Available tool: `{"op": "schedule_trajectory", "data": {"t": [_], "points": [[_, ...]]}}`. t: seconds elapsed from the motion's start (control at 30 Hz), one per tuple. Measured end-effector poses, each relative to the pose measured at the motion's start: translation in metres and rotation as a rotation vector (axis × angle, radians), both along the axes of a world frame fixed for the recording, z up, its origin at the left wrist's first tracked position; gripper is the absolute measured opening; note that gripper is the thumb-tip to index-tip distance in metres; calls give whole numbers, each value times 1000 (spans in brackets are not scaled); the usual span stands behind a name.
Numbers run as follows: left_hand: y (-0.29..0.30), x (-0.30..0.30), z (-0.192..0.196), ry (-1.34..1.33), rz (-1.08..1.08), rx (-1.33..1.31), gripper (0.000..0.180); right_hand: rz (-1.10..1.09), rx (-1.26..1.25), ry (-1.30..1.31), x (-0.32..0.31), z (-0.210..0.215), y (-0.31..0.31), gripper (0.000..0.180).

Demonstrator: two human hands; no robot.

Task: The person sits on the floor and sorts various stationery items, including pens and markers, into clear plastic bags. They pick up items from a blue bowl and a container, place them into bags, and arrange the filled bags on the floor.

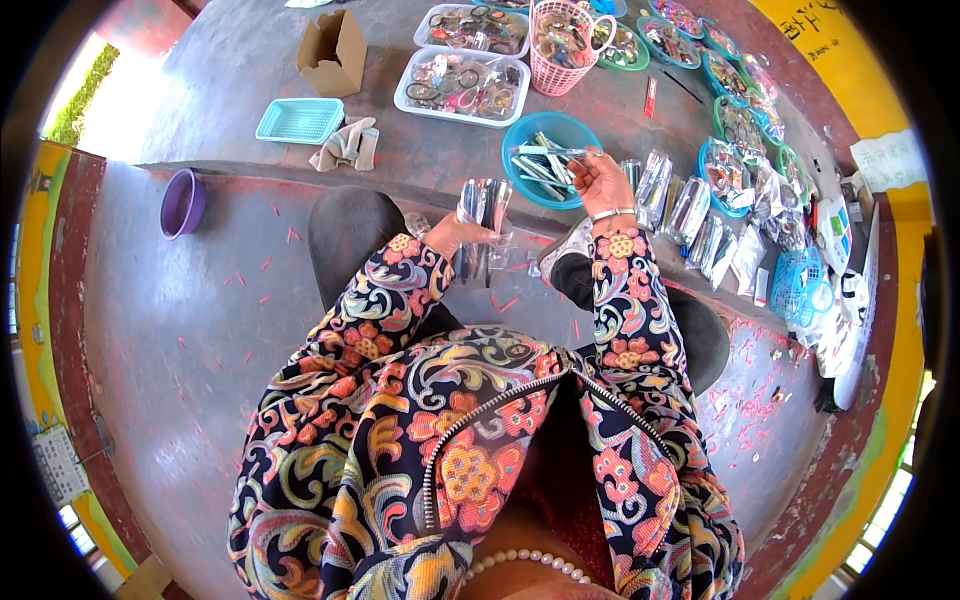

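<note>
Two hands worked at a raised grey ledge (250,165) whose front edge ran across the head view just ahead of the person's knees, with bare grey floor open to the left as far as a purple bowl (183,203) and much tighter room on the right, where a row of clear packets (690,215) lay packed along the ledge. The left hand (458,235) was clenched around a bundle of clear plastic sleeves (483,215), held upright just below the ledge edge, fingers wrapped about its lower part. The right hand (598,180) hovered at the right rim of a blue bowl (548,155) on the ledge, thumb and fingertips pinched on a thin clear packet (550,152) that reached out over the bowl's contents. Farther back, well apart from both hands, stood a pink basket (562,48), two white trays (462,85) of small items, a teal flat basket (298,120) and an open cardboard box (335,52), while green and blue dishes (735,120) curved along the ledge's right edge
</note>
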State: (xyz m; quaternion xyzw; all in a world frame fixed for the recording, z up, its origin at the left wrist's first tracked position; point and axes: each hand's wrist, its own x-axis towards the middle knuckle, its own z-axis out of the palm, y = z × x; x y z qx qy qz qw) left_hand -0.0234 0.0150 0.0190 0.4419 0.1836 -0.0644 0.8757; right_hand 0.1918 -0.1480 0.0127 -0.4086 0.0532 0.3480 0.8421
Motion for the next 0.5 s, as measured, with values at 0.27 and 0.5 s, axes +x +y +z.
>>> {"op": "schedule_trajectory", "data": {"t": [0.27, 0.5], "points": [[-1, 0, 6, 17, -13, -22, 43, -96, -28, 70, 10, -45, -2, 13], [0, 3, -2, -2, -16, -20, 41, -201, -255, 350, 13, -110, -20, 13]]}}
